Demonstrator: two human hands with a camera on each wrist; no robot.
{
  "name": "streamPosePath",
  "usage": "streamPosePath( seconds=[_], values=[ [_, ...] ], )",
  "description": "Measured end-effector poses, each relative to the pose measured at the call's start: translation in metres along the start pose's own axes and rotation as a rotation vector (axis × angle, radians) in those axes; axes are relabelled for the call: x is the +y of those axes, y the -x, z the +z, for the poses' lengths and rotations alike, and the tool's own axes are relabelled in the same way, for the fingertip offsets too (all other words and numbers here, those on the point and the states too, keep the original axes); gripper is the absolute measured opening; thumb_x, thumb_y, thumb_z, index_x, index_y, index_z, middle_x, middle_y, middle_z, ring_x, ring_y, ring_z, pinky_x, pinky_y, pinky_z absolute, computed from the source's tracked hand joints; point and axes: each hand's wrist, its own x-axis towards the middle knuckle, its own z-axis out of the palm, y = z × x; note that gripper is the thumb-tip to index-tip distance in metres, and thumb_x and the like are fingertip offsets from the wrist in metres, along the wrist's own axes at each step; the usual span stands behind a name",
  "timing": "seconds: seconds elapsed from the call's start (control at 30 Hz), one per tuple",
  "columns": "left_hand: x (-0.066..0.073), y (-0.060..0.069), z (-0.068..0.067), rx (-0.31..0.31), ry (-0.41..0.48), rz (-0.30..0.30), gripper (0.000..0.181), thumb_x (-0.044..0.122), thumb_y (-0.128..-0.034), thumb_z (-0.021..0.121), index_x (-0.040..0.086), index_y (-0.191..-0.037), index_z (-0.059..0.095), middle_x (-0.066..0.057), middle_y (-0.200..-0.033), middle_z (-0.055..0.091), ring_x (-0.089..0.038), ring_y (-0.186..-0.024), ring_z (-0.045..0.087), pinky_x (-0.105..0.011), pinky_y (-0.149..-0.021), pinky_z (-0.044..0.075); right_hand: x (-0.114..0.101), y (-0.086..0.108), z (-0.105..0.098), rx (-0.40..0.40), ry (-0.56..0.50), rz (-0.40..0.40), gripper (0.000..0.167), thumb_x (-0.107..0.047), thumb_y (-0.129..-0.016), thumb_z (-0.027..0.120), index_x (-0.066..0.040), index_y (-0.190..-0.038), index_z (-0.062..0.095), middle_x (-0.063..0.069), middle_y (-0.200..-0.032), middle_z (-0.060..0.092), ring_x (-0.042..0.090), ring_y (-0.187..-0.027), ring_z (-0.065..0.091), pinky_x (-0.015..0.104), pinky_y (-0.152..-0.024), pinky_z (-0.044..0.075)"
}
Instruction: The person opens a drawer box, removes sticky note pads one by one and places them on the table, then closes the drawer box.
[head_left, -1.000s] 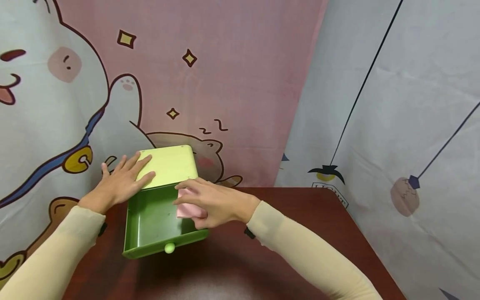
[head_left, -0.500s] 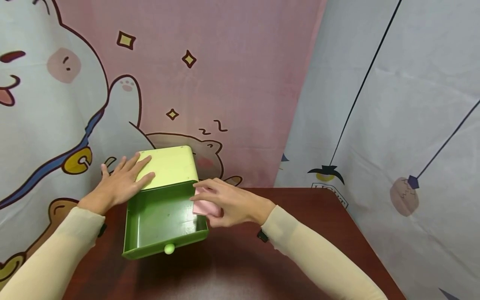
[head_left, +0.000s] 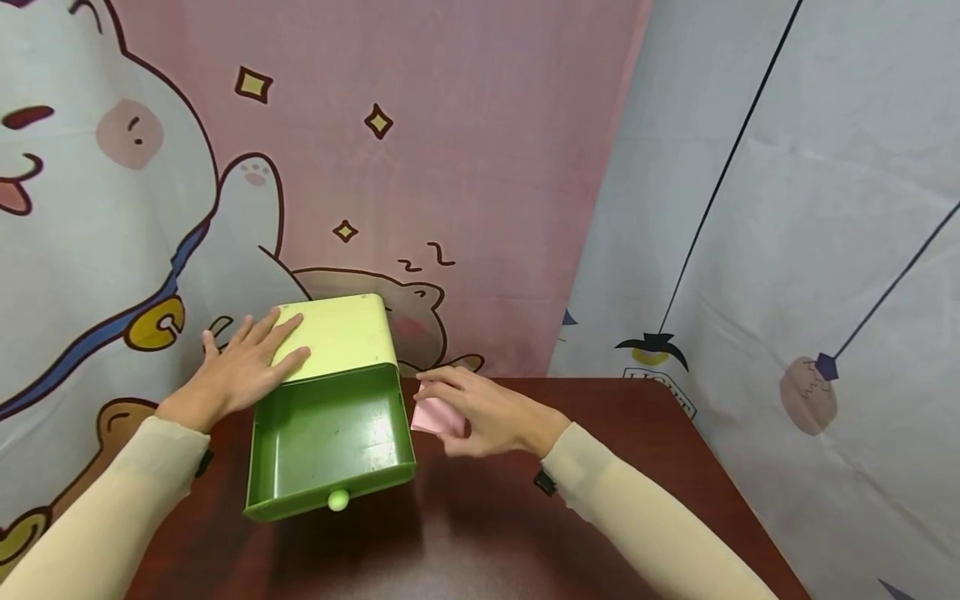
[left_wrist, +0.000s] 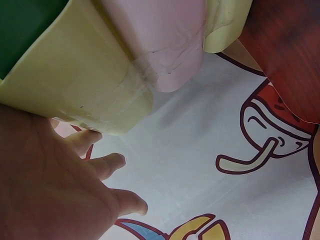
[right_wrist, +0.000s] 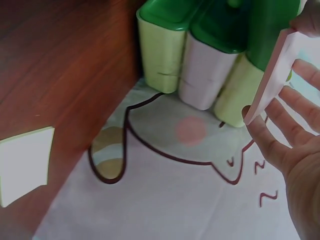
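My left hand [head_left: 238, 367] rests with spread fingers on the pale yellow top of a small drawer unit [head_left: 341, 333]. Its green top drawer [head_left: 326, 437] is pulled out toward me, with a round light-green knob [head_left: 339, 500] on the front. To the right of that drawer, my right hand [head_left: 491, 414] holds a square pink sticky-note pad [head_left: 437, 414] between thumb and fingers. The right wrist view shows the pad [right_wrist: 270, 80] edge-on, as a thick slab. Lower tiers of the unit, pink [right_wrist: 207, 75] and yellow, appear there too.
A pale square pad [right_wrist: 26, 164] lies on the dark red-brown table [right_wrist: 70, 65] in the right wrist view. Behind the unit hangs a printed pink cloth [head_left: 480, 167] with cartoon cats. A grey-white cloth [head_left: 787, 208] hangs along the right side.
My right hand has moved right with the pink sticky-note pad, from over the drawer to beside it. The left hand and the drawer unit have stayed put.
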Motion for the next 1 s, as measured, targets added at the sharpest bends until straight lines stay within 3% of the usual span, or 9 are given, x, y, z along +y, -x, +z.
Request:
streamPosePath(
  seconds=[0.3,0.7,1.0],
  values=[
    [0.001,0.001,0.000,0.000,0.009,-0.002,0.091,0.080,-0.1180,0.032,0.027,-0.190,0.013,-0.024,-0.197,0.001,-0.070,-0.176,0.004,-0.102,-0.121,-0.016,0.017,0.026,0.021,-0.028,-0.050,0.111,0.059,-0.026,-0.091,0.088,-0.012,-0.147,0.072,0.011,-0.168,0.061,0.028,-0.152,0.066,0.041,-0.116,0.063],
    [0.000,-0.001,0.001,0.003,-0.004,-0.007,0.091,0.080,-0.1177,0.031,0.028,-0.190,0.012,-0.024,-0.197,0.002,-0.070,-0.176,0.004,-0.102,-0.122,-0.015,0.035,0.054,0.045,-0.051,-0.038,0.232,0.048,-0.026,-0.091,0.093,-0.011,-0.134,0.077,0.010,-0.154,0.070,0.022,-0.118,0.079,0.034,-0.101,0.067],
    [0.000,-0.001,0.001,0.005,0.006,-0.004,0.091,0.080,-0.1180,0.031,0.027,-0.190,0.013,-0.024,-0.197,0.001,-0.070,-0.176,0.004,-0.102,-0.121,-0.016,0.038,0.060,0.063,-0.120,0.039,0.278,0.037,-0.030,-0.090,0.095,-0.012,-0.119,0.082,0.005,-0.119,0.076,0.012,-0.091,0.070,0.024,-0.081,0.062]
  ],
)
